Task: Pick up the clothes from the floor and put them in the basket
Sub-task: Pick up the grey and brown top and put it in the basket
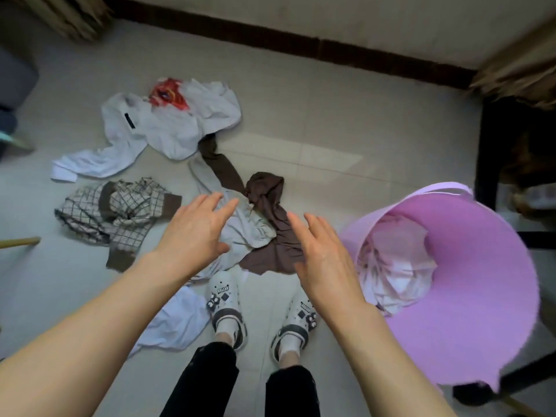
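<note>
A brown and pale grey garment [264, 236] lies crumpled on the tiled floor just ahead of my feet. My left hand [195, 233] and my right hand [319, 254] hover above it, both empty with fingers spread. To the left lies a checked shirt with brown cuffs [120, 218]. Farther back is a white shirt [168, 127] with a red cloth [168, 94] on it. A light blue cloth [177, 323] lies by my left foot. The pink basket [481, 311] stands at the right, with a pale garment [397, 266] inside.
A dark table leg [487, 152] and frame stand behind the basket at the right. A dark skirting board [270, 40] runs along the far wall. A blue-grey seat [15, 82] is at the far left, a wooden stick [18, 242] below it.
</note>
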{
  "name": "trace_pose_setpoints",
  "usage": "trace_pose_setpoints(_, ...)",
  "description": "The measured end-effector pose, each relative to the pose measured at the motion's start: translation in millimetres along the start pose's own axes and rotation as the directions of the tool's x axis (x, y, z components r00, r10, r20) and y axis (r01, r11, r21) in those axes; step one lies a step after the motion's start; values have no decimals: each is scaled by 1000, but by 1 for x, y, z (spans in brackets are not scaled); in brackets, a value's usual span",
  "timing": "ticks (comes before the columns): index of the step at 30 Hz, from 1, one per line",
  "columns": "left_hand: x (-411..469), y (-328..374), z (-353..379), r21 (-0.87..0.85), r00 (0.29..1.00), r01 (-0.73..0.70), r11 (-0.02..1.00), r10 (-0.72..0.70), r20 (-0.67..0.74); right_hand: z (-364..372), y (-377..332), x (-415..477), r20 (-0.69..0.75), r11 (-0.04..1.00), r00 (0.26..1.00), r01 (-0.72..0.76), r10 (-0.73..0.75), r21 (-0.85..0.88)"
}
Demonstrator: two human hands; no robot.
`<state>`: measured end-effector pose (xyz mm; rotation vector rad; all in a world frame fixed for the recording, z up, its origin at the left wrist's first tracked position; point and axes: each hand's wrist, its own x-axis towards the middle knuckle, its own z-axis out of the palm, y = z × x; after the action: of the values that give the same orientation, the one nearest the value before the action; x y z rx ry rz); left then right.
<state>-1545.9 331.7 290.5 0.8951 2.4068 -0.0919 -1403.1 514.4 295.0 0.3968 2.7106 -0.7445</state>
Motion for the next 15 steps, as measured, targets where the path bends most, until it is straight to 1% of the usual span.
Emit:
trace_pose_setpoints(1, 15, -10, 30, -22, 999, 24, 999, -23, 23, 30, 9, 17, 31, 1000, 1000, 3, -3, -13)
trace_pose_setpoints(4, 44, -24, 97, -79, 995, 63, 995, -57, 86, 87, 34, 50, 91, 997, 996, 10, -3, -75)
trace_pose_setpoints(8, 86, -28, 199, -134, 965, 199, 971, -170, 199, 176, 63, 90, 198, 991, 980, 37, -10, -132)
trace_pose_setpoints(11, 111, -35, 261, -203, 929, 338, 919, -291, 230, 234, 71, 122, 247, 979, 967, 112, -68, -170)
trace_pose_setpoints(15, 146, -70, 333, -245, 853, 507, 827, -440, 280, 311, 65, 180, 318, 940, 929, 263, -186, -218)
